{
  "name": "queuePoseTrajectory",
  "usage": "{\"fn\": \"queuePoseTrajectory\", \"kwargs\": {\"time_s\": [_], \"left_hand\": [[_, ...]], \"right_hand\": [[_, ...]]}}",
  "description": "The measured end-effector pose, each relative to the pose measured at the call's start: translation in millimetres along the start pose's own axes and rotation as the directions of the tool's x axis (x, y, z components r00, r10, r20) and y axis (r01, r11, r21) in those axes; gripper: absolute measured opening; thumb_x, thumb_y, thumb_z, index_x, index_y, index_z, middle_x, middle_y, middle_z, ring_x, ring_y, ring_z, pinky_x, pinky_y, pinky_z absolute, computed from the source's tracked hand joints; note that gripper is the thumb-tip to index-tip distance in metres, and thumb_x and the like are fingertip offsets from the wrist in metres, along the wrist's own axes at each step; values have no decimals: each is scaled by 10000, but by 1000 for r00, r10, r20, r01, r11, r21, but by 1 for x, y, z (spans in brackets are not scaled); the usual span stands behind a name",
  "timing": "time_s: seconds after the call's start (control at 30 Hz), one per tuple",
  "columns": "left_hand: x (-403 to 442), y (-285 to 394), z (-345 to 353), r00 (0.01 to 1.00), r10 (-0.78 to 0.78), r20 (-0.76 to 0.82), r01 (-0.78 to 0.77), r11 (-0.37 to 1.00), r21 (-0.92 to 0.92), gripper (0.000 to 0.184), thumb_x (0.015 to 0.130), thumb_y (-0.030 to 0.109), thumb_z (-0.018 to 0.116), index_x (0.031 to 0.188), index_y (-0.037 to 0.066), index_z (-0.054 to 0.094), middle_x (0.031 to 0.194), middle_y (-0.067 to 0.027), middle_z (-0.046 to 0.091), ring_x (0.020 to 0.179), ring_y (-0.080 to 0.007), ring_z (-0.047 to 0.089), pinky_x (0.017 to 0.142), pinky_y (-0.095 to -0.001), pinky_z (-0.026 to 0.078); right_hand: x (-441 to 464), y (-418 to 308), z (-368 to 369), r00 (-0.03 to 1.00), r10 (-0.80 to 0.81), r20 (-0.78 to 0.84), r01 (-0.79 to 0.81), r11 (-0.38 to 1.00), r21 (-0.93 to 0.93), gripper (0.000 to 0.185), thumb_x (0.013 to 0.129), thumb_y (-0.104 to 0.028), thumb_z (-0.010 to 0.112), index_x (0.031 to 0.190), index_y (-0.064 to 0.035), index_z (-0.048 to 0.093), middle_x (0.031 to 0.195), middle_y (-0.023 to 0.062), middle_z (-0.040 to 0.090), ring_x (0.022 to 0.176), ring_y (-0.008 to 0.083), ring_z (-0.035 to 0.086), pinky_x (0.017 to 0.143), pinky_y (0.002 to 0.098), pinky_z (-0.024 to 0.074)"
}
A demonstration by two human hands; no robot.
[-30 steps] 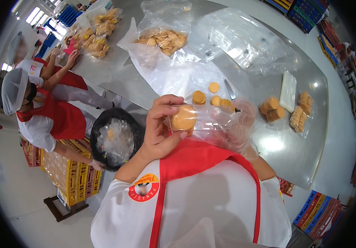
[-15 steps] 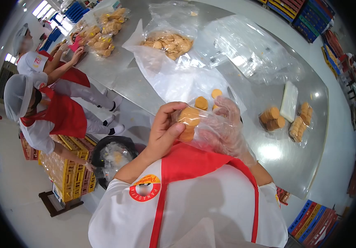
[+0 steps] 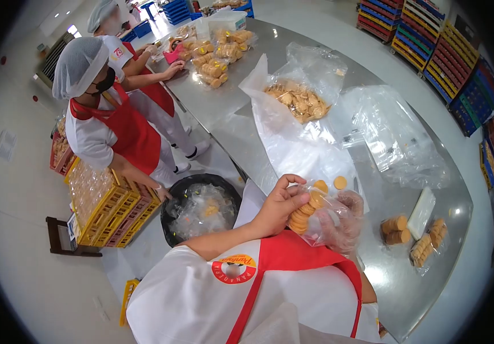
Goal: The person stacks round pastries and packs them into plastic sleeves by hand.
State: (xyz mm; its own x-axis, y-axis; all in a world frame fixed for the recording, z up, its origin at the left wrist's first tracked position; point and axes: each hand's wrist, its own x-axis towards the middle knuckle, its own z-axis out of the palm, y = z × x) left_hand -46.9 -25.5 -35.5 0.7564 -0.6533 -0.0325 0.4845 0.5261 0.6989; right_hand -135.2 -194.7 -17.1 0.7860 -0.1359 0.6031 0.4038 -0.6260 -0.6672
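Bare and pinching, my left hand grips the upper edge of a clear plastic bag of cookies. Round golden cookies form a stack seen edge-on inside it. My right hand, in a clear plastic glove, is closed round the other end of the bag; its fingertips are partly hidden by the film. Just beyond my hands, a loose cookie lies on the white plastic sheet. Farther up that sheet is an opened bag with a heap of cookies.
Right of me on the steel table are stacked cookies, a white block, a packed cookie bag and empty plastic bags. Left stand a lined bin, yellow crates and two co-workers, one reaching toward the bin.
My view has turned left, so the scene sits farther right and lower. The bag in my hands has tilted, and its cookies now show edge-on. Both hands still hold it.
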Motion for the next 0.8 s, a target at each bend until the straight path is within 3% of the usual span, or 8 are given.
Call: {"fn": "queuePoseTrajectory", "kwargs": {"time_s": [0.1, 0.4, 0.5, 0.7, 0.8], "left_hand": [[3, -9, -12, 999, -40, -13, 39, 999, -16, 206, 968, 72, 586, 1147, 34, 492, 1110, -123, 623, 977, -179, 647, 828, -306, 548], [2, -12, -12, 999, 18, -37, -18, 1000, 10, 155, 966, 64, 586, 1101, 34, 516, 1064, -107, 629, 977, -170, 639, 833, -308, 545], [2, -7, -7, 997, -24, -71, 24, 1000, -1, 156, 948, 54, 619, 1078, 42, 534, 1013, -64, 621, 939, -116, 600, 835, -263, 498], [7, -5, -13, 996, -45, -80, 51, 996, 74, 184, 968, 91, 589, 1122, 35, 507, 1042, -105, 633, 961, -179, 645, 837, -315, 542], [11, 1, -7, 990, -117, -77, 118, 993, 16, 235, 973, 109, 589, 1178, 30, 504, 1087, -91, 601, 983, -139, 610, 868, -285, 509]], "right_hand": [[5, -7, 3, 1000, 3, -12, -2, 1000, 26, 397, 755, -55, 786, 1140, -71, 689, 1132, 121, 505, 927, 226, 563, 784, 335, 487], [11, -4, 4, 999, -48, 4, 48, 999, 12, 380, 770, -106, 785, 1133, -56, 685, 1070, 129, 507, 896, 233, 559, 749, 323, 482], [7, 2, 8, 1000, -29, -10, 29, 999, 16, 376, 769, -124, 789, 1125, -59, 687, 1057, 131, 508, 885, 240, 562, 738, 330, 484], [8, 9, 6, 999, -21, 33, 25, 994, -109, 370, 742, -151, 810, 1085, -87, 686, 1040, 105, 518, 845, 252, 559, 714, 351, 490], [13, 16, 6, 998, -47, 32, 51, 991, -126, 359, 724, -169, 819, 1050, -98, 686, 1030, 83, 528, 823, 251, 553, 693, 356, 484]]}}
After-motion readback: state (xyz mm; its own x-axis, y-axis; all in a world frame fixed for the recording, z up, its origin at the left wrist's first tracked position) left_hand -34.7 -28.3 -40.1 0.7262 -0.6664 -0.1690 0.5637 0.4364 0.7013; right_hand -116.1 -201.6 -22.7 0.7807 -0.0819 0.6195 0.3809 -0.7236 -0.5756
